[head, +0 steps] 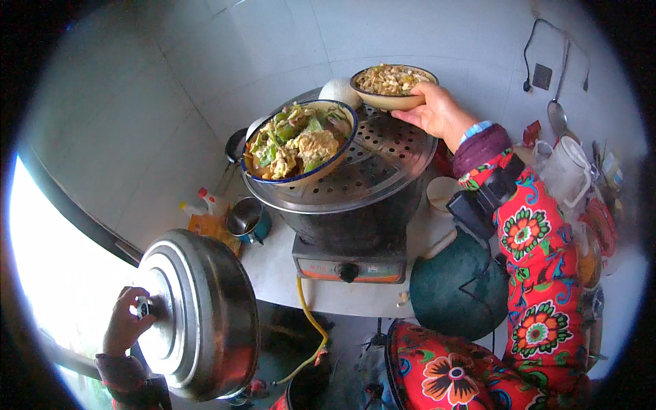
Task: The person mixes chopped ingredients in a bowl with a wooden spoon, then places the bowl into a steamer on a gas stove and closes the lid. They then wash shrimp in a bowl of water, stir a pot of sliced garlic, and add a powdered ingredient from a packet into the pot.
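Note:
My left hand (125,320) grips the knob of a large domed metal pot lid (205,307), tilted on its side at the lower left. With its thumb over the rim, my right hand (443,113) holds a small enamel bowl (394,101) of chopped food above the far right of a perforated metal steamer tray (359,179). On that tray stands a larger blue-rimmed bowl (320,171), heaped with egg and green vegetables. Behind it shows a white rounded thing (341,91), perhaps a steamed bun. The tray lies on a dark pot (353,225).
Beneath the pot is a gas stove (348,266) with a yellow hose (312,315). A teal mug (251,220) and bottles (205,202) stand left. At right are a dark green round board (456,287), a white cup (442,193) and a plastic jug (566,166). A ladle (557,115) hangs on the wall.

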Demonstrator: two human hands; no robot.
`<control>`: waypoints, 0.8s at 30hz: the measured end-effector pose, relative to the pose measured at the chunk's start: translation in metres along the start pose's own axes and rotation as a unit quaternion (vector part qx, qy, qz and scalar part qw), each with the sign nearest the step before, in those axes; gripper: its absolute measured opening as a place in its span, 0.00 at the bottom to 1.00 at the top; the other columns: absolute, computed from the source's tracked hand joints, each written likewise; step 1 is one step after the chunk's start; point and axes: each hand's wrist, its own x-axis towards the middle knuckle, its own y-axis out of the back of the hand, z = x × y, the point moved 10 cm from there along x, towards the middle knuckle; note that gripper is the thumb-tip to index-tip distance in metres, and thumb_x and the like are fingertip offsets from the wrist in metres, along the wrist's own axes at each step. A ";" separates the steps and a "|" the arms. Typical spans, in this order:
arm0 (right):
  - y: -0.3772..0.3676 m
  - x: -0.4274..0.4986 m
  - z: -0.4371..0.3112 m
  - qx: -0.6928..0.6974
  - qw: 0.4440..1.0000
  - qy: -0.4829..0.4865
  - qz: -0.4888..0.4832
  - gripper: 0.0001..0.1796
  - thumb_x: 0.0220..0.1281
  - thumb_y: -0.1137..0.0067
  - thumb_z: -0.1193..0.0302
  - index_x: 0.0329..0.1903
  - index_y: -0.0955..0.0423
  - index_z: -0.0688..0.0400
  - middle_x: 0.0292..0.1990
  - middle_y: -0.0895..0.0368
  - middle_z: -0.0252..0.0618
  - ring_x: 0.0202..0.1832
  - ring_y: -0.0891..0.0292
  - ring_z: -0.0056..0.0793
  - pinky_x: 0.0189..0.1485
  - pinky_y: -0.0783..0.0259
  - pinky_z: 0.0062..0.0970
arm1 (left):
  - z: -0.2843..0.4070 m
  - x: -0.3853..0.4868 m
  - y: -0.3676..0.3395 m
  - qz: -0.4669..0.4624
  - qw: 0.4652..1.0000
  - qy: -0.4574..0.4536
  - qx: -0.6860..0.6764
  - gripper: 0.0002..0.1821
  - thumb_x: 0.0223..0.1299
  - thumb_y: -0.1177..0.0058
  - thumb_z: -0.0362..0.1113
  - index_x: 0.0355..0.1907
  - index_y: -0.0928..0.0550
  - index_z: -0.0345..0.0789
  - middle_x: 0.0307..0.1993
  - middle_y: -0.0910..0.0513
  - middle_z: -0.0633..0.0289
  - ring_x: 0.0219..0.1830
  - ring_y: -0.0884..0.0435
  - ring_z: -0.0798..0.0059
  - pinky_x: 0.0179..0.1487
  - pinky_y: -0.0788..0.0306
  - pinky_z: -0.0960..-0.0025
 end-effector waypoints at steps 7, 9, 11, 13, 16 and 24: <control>0.010 0.013 0.000 -0.004 1.000 -0.001 0.010 0.28 0.50 0.57 0.76 0.57 0.45 0.64 0.52 0.34 0.52 0.50 0.29 0.50 0.43 0.21 0.46 | -0.006 0.001 -0.003 -0.005 1.000 0.006 0.004 0.22 0.34 0.43 0.25 0.40 0.25 0.36 0.38 0.28 0.59 0.39 0.29 0.67 0.43 0.31 0.68; 0.010 0.005 -0.004 -0.025 1.000 -0.010 0.006 0.27 0.49 0.58 0.77 0.57 0.44 0.64 0.51 0.32 0.53 0.50 0.28 0.51 0.43 0.21 0.45 | -0.006 0.001 -0.002 -0.004 1.000 -0.006 -0.015 0.22 0.34 0.43 0.25 0.40 0.25 0.36 0.38 0.28 0.60 0.39 0.29 0.67 0.43 0.31 0.67; 0.008 -0.008 -0.007 -0.049 0.999 -0.025 -0.001 0.26 0.50 0.59 0.76 0.56 0.43 0.66 0.51 0.30 0.54 0.47 0.26 0.51 0.42 0.20 0.43 | -0.010 0.000 -0.002 -0.003 1.000 -0.006 -0.019 0.22 0.34 0.43 0.25 0.40 0.26 0.36 0.38 0.28 0.60 0.38 0.29 0.67 0.43 0.31 0.68; 0.007 -0.022 -0.008 -0.068 0.997 -0.040 -0.001 0.25 0.50 0.59 0.77 0.55 0.42 0.67 0.49 0.28 0.55 0.45 0.24 0.53 0.41 0.20 0.42 | -0.015 0.000 -0.003 0.001 1.000 -0.003 -0.005 0.22 0.34 0.43 0.25 0.40 0.26 0.36 0.38 0.28 0.60 0.38 0.29 0.67 0.43 0.31 0.68; -0.001 -0.036 0.003 -0.069 0.995 -0.076 -0.021 0.25 0.49 0.58 0.77 0.54 0.41 0.68 0.47 0.27 0.56 0.45 0.24 0.54 0.41 0.20 0.42 | -0.016 0.003 -0.009 -0.010 1.000 -0.019 0.021 0.23 0.34 0.43 0.23 0.41 0.26 0.36 0.39 0.29 0.61 0.38 0.31 0.68 0.41 0.31 0.70; -0.011 -0.025 0.021 -0.056 0.996 -0.056 -0.046 0.24 0.53 0.54 0.72 0.51 0.41 0.73 0.43 0.26 0.63 0.41 0.23 0.57 0.43 0.21 0.38 | -0.002 0.011 -0.010 0.005 0.997 -0.077 -0.008 0.23 0.32 0.39 0.25 0.39 0.26 0.35 0.38 0.28 0.59 0.39 0.29 0.67 0.44 0.32 0.68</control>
